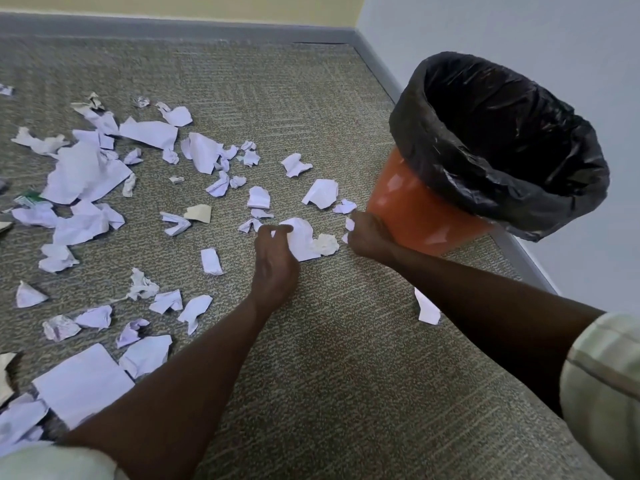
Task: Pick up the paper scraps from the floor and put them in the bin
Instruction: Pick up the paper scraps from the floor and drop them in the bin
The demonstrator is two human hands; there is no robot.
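My left hand (273,252) pinches the edge of a torn white paper scrap (301,242) lying on the carpet; my right hand (365,233) is curled around small white bits, just beside the base of the orange plastic bin (415,216). The bin carries a crinkled black liner (502,140) and stands in the room's corner. More crumpled white scraps (86,174) litter the woven grey-green carpet (329,358) to my left — grey skirting (173,27) edges the pale walls.
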